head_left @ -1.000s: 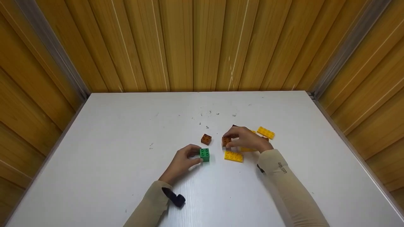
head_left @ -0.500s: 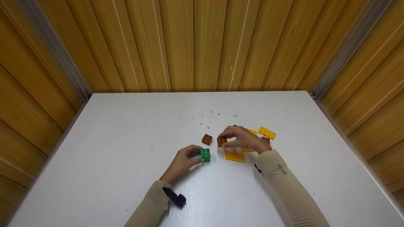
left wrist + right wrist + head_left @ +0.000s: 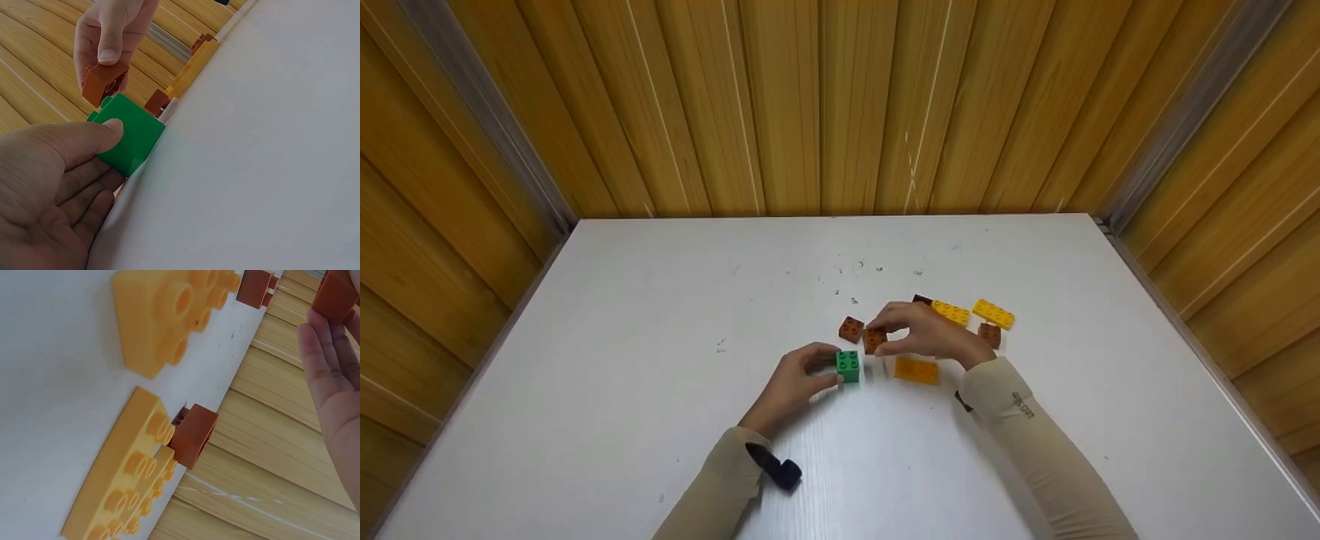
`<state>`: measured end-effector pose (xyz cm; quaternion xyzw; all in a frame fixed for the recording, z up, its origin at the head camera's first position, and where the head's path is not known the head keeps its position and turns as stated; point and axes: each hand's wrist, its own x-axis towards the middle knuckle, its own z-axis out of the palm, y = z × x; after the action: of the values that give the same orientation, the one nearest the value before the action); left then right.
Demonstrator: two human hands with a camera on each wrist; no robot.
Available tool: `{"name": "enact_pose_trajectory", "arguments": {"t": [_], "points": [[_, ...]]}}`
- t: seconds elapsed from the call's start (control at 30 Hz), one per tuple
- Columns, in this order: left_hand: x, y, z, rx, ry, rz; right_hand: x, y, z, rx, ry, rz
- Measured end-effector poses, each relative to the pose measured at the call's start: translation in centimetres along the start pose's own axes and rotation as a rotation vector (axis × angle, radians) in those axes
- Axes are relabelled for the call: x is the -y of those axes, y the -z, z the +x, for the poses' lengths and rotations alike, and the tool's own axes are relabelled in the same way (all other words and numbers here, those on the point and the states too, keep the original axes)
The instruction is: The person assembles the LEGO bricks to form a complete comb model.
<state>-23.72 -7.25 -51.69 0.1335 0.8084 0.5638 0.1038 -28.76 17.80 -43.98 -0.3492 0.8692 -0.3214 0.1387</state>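
The left hand (image 3: 799, 379) has its fingers bent behind a tall green 2x2 toy brick (image 3: 847, 361) and its thumb pressed to the near face, holding it studs up on the white bench (image 3: 660, 315). Just to the right, the right hand (image 3: 919, 330) pinches a held brown 2x2 brick (image 3: 875, 342) between thumb and fingers, raised and tilted so the left wrist view catches its hollow underside; whether it touches the green brick is hard to tell from these angles. A loose brown 2x2 brick (image 3: 851, 328) sits on the bench just beyond the green one. A near yellow 2x4 brick (image 3: 916, 371) lies between the green brick and the right sleeve (image 3: 1035, 435), and the right wrist view shows a covered yellow brick (image 3: 121, 469) that the right hand hides from the head camera. Past that hand are a dark brown brick (image 3: 922, 300) at the end of a middle yellow brick (image 3: 951, 313), a far yellow 2x4 brick (image 3: 993, 314) and, near it, an outer brown brick (image 3: 990, 335). The left sleeve (image 3: 712, 480) is beige, with a black strap (image 3: 765, 459) at the wrist. Wood-grain panels (image 3: 780, 112) stand behind the bench.
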Motion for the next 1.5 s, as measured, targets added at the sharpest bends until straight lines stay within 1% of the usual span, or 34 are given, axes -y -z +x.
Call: {"name": "enact_pose_trajectory", "arguments": {"t": [0.17, 0.47, 0.67, 0.9, 1.2, 1.23, 1.27, 1.3, 1.37, 1.43, 1.47, 1.5], "points": [[0.1, 0.0, 0.1, -0.004, -0.021, 0.011, 0.2, -0.3, 0.2, 0.004, 0.022, 0.010], [0.1, -0.1, 0.1, 0.001, -0.029, 0.009, 0.6, -0.9, 0.6, 0.008, 0.049, 0.025], [0.2, -0.1, 0.1, 0.000, -0.023, 0.009, 0.8, -1.5, 0.9, 0.003, 0.083, 0.033], [0.3, -0.1, 0.1, 0.004, -0.038, 0.009, 1.0, -1.9, 1.1, 0.010, 0.142, 0.061], [0.2, -0.1, 0.2, 0.001, -0.047, -0.003, 1.1, -2.4, 1.5, 0.020, 0.113, 0.095], [-0.3, 0.0, 0.0, 0.003, -0.051, -0.007, 1.2, -2.5, 1.5, 0.020, 0.107, 0.095], [-0.4, 0.0, -0.1, 0.003, -0.059, -0.003, 1.2, -2.6, 1.6, 0.023, 0.105, 0.099], [-0.8, 0.1, -0.3, 0.004, -0.062, -0.004, 1.2, -2.6, 1.6, 0.025, 0.106, 0.102], [-1.0, 0.1, -0.3, 0.008, -0.065, -0.004, 1.2, -2.8, 1.7, 0.026, 0.107, 0.112], [-1.0, 0.1, -0.4, 0.006, -0.078, 0.000, 1.2, -2.9, 1.7, 0.029, 0.108, 0.118], [-0.5, 0.0, -0.1, 0.005, -0.077, 0.002, 1.1, -2.9, 1.7, 0.031, 0.115, 0.119], [-0.5, 0.0, -0.1, 0.004, -0.078, -0.004, 1.1, -2.9, 1.7, 0.029, 0.117, 0.118]]}}
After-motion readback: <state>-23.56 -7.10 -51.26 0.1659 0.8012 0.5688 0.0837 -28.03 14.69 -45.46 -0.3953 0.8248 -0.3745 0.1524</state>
